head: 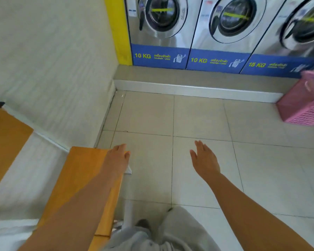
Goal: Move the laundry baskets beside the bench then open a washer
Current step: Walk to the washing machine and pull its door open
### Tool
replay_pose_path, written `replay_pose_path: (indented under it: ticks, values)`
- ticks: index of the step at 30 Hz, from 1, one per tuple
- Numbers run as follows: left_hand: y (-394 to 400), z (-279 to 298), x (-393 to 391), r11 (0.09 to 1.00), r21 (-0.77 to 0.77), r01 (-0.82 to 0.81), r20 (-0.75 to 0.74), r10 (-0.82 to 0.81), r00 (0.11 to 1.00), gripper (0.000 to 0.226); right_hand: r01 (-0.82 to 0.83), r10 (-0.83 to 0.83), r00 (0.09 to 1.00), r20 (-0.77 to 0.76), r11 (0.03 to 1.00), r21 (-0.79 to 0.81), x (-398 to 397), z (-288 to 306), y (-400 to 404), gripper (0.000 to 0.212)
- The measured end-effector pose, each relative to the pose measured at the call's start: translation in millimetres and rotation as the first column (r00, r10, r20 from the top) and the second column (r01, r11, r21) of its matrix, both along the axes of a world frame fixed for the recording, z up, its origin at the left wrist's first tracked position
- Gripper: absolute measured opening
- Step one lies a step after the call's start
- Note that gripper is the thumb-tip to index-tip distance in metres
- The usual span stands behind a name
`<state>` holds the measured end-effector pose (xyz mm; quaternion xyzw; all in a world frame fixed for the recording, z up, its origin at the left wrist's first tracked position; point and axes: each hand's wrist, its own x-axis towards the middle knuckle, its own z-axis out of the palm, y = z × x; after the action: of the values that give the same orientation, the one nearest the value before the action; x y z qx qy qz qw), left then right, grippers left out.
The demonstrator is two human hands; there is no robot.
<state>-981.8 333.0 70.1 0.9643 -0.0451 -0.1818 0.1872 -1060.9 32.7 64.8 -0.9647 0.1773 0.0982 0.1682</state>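
Note:
A pink slatted laundry basket [303, 104] stands on the floor at the far right, against the raised step below the washers. An orange wooden bench [76, 180] runs along the wall at lower left. My left hand [117, 157] hovers over the bench's far end, fingers loosely apart and holding nothing. My right hand [204, 160] is stretched out flat over the tiled floor, also holding nothing. Three steel front-load washers line the back: the left washer [161, 19], the middle washer [232, 20] and the right washer [304, 28], all with round doors closed.
A grey step [188, 82] runs under the washers. A yellow pillar [119, 29] stands at the corner. A second orange seat [4, 142] sits at far left by the white wall. Light floor tiles [198, 116] stretch between me and the basket.

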Motion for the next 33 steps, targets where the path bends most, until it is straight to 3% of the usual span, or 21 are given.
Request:
replay_pose_path:
  ticks: [26, 33]
  values:
    - [-381.1, 4.2, 460.9, 0.975, 0.008, 0.222, 0.098, -0.222, 0.97, 0.046, 0.235, -0.237, 0.966, 0.103, 0.971, 0.035, 425.1, 23.0, -348.7, 0.053]
    - [-480.8, 14.9, 623.3, 0.961, -0.081, 0.264, 0.116, -0.254, 0.96, 0.041, 0.319, -0.32, 0.937, 0.143, 0.947, 0.03, 569.0, 31.5, -429.1, 0.047]
